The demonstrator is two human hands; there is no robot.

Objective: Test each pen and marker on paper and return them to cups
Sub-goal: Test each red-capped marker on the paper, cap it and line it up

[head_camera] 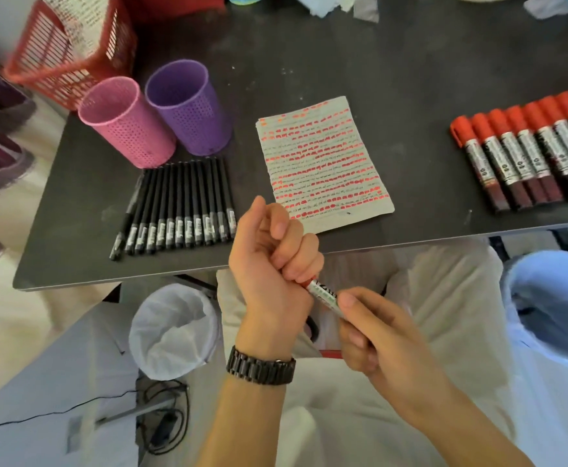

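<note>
Just off the near edge of the dark table (410, 79), over the person's lap, both hands hold one red marker (324, 293). The left hand (272, 254) is curled into a fist round the red cap end, and the right hand (373, 332) has fingers and thumb wrapped round the labelled barrel. One hand on each end suggests a cap being pulled off or pushed back on. I cannot tell which, since the tip is hidden inside the left fist.

The test paper (323, 163), crowded with rows of red dashes and fine dark lines, lies flat mid-table between the two supplies, probably so either kind of tool reaches it easily. The black pens (178, 203) lie in a tight row, side by side, just in front of the cups. The other red markers (528, 153) lie in a similar row at the right, well apart from the cups.

The pink mesh cup (126, 123) and the purple mesh cup (188, 106) stand upright side by side. Nothing rises above either rim, and what shows of their insides looks empty, so I judge the returning not yet begun. Behind them the red basket (70, 52) holds a written sheet, too blurred to read. Beneath the table stand a white-lined bin (175, 328) and, to the right, a blue-lined bin (552, 298), and I cannot make out contents in either
</note>
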